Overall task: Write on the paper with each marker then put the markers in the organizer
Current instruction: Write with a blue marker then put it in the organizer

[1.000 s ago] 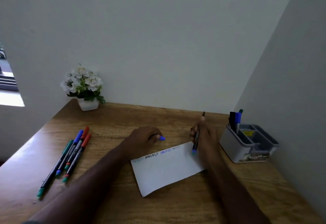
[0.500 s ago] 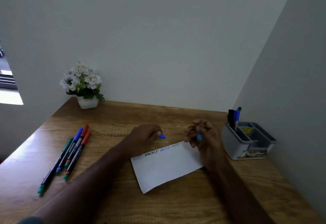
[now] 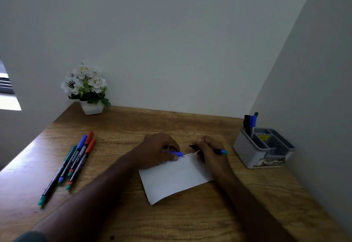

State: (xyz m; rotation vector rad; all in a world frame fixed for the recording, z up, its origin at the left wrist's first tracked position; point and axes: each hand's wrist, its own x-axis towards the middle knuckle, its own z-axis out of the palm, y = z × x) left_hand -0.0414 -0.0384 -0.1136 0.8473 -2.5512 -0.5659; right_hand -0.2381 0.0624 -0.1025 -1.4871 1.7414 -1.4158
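The marker (image 3: 209,149) lay across the right hand (image 3: 209,151), fingers curled round its middle, the bare tip pointing left toward the other hand and the blue end poking out to the right. The left hand (image 3: 161,149) pinched a blue cap (image 3: 176,153) just above the top edge of the paper (image 3: 175,179), where a row of small letters ran. Tip and cap were near each other but apart, so recapping looked like the step in hand.

The marker seemed light, stiff and slim, with a smooth barrel that could roll or slip; a grip round the middle, as held, suited it, and the cap probably needed a straight push to seat. The paper was thin and loose on the desk (image 3: 190,222) and would likely slide if brushed.

The organizer (image 3: 253,154) stood to the right near the side wall, three markers (image 3: 251,122) already upright in its back compartment, the other compartments low and open. Between the right hand and the organizer the desk showed bare wood, leaving room to carry the marker over. Five more markers (image 3: 74,159) lay bunched at the left, well apart from the paper, some way in from the desk's left edge. A flower pot (image 3: 91,108) sat at the back left corner, out of the way.
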